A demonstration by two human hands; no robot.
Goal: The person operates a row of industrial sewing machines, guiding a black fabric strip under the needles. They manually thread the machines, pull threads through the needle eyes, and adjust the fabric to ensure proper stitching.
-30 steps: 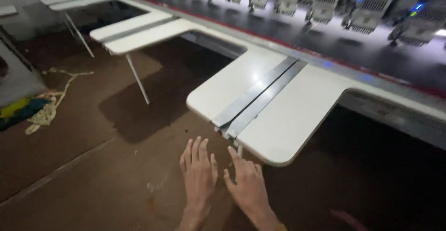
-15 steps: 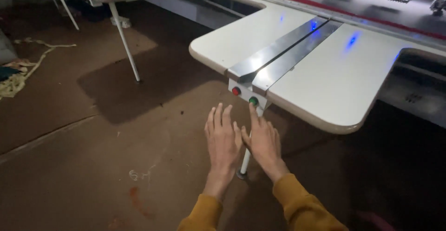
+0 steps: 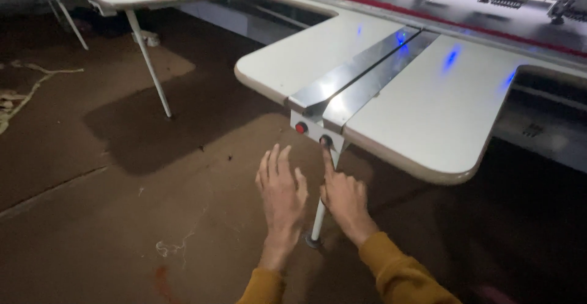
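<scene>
The dark button [image 3: 326,139] sits on the small panel [image 3: 313,134] at the table's [image 3: 428,114] front edge, a red button [image 3: 300,128] at its 9 o'clock. The right hand [image 3: 343,197], index finger out and the rest curled, touches it from 6 o'clock. The left hand [image 3: 281,191] hovers spread at 7 o'clock, holding nothing and farther off.

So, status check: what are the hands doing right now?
Right hand index fingertip on the dark button. Left hand open, hovering, empty. Red button untouched. Nothing in the way.
</scene>
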